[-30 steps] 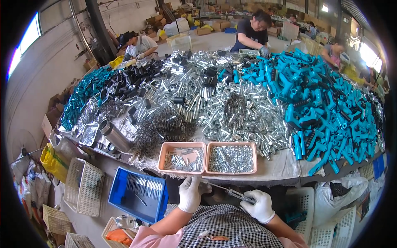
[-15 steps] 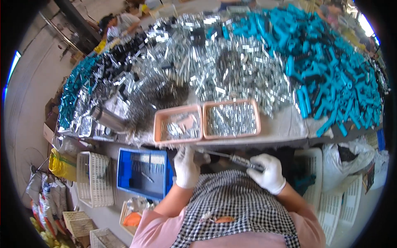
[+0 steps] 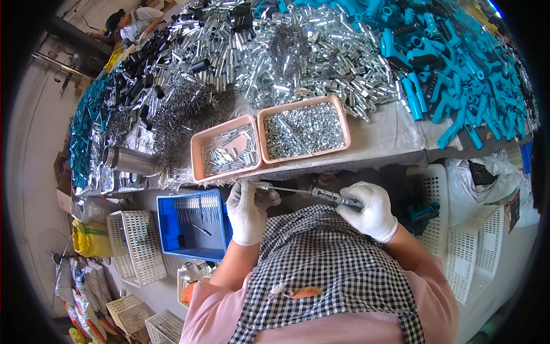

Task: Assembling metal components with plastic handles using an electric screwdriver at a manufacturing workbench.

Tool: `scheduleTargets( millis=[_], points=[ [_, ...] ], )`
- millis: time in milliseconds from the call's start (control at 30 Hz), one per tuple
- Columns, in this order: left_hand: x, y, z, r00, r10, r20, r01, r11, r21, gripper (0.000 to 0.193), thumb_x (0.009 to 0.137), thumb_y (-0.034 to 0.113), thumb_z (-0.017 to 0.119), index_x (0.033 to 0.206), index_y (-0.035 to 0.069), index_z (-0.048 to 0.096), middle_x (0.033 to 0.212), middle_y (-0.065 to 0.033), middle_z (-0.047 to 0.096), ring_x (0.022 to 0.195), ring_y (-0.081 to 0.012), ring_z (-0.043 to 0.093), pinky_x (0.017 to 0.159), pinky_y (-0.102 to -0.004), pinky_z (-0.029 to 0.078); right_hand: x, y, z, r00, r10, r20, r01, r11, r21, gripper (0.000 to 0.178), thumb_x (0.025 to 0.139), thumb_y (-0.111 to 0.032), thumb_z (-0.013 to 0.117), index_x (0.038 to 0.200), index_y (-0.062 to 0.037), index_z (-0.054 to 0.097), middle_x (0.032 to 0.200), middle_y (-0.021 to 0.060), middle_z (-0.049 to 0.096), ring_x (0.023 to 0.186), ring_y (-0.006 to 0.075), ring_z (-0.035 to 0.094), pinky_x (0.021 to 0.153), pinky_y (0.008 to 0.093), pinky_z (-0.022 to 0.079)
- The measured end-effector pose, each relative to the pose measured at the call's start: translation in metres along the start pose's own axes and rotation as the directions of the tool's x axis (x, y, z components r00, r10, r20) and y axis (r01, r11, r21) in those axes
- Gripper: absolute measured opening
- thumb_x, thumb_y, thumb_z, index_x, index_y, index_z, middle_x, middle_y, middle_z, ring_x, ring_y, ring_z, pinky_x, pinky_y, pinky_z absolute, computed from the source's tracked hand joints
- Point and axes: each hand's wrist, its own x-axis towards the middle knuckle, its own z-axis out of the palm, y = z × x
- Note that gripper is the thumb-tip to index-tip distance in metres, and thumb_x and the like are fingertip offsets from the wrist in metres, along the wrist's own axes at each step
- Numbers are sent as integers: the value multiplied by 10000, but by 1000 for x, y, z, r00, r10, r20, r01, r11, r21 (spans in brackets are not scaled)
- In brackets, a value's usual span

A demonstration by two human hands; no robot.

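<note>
In front of my apron, below the table's edge, my right hand (image 3: 371, 211) in a white glove is wrapped round the dark end of a shiny tool with a thin metal shaft (image 3: 327, 195). The shaft points left toward my left hand (image 3: 246, 211), also white-gloved. Its thumb and fingers pinch a small silvery metal piece (image 3: 263, 186) at the shaft's tip; the fingers partly hide its shape. Just beyond the hands, two pink trays stand side by side. The left tray (image 3: 196, 157) holds short metal pins, the right tray (image 3: 345, 123) many tiny metal parts and a thin rod.
Behind the trays lie heaps of metal tubes (image 3: 321, 63), dark springs (image 3: 192, 109) and teal gun-shaped handles (image 3: 458, 97). A steel flask (image 3: 130, 160) lies at left. Below stand a blue bin (image 3: 195, 250) with thin rods and white crates (image 3: 133, 246). Another person (image 3: 137, 26) works far left.
The view has tilted, so the table and trays sit higher in the picture. My left hand is slightly farther left; both hands keep their grip on the tool and the small piece.
</note>
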Motion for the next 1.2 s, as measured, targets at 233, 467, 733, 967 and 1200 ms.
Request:
scheduleTargets(
  millis=[233,467,733,967,1200],
  points=[
    [6,0,-1,1000,5,-12,-5,1000,11,203,1036,208,509,985,26,581,820,-129,662,665,-238,651,594,-373,571,2,1,2,1000,10,-16,-10,1000,22,306,622,-73,824,885,-12,679,800,162,679,691,315,680,630,369,540],
    [-2,-10,5,993,-39,108,37,999,17,236,1054,238,495,1035,10,554,886,-134,680,703,-235,691,640,-374,602,10,-6,5,999,-38,0,38,999,16,303,634,-106,831,887,-23,686,810,146,688,700,309,686,630,367,548],
    [-11,-10,20,943,-276,185,258,959,116,186,1034,163,489,1044,-7,566,873,-156,682,686,-238,680,625,-367,584,14,-7,7,993,-114,6,114,993,-19,303,634,-150,842,881,-69,687,800,101,692,678,281,681,595,360,543],
    [-3,-11,5,847,-437,302,448,893,37,220,1037,210,513,1035,-1,571,894,-173,689,702,-241,675,639,-350,571,12,-5,0,989,-137,48,137,991,8,307,630,-141,837,888,-61,691,780,93,685,652,261,678,573,344,540],
    [-7,-16,6,836,-424,347,433,900,55,269,1028,264,542,1062,-2,566,936,-168,684,760,-232,675,681,-350,574,8,-3,-3,994,-109,30,109,994,0,319,614,-143,841,884,-59,692,794,105,685,666,276,680,590,354,545]
  ],
)
